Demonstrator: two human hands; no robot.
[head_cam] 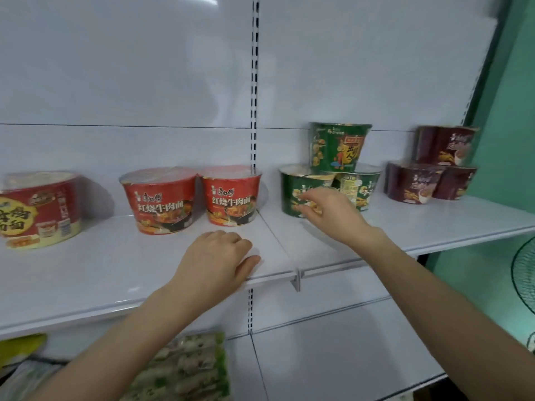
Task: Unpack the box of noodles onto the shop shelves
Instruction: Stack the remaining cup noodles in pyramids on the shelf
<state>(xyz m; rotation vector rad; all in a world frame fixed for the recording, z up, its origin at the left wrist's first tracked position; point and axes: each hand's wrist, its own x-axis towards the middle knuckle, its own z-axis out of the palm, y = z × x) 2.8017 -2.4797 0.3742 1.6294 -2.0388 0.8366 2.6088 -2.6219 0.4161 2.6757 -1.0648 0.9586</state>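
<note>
Noodle bowls stand in groups on a white shelf [86, 273]. Two red bowls [162, 198] sit side by side mid-shelf, and a larger red and yellow bowl [37, 206] stands at the left. Three green bowls form a stack: two below [292, 183] and one on top [338, 146]. Three maroon bowls [428, 169] are stacked at the right. My left hand [214, 261] rests on the shelf's front edge with fingers curled, holding nothing. My right hand [327, 212] reaches out with loose fingers just in front of the lower left green bowl; whether it touches is unclear.
A slotted upright [254, 82] divides the white back panel. On the shelf below lie green-patterned noodle packets [188, 369] and a yellow packet [20, 348]. A teal wall [509, 111] and a fan's wire guard [524, 273] are at the right.
</note>
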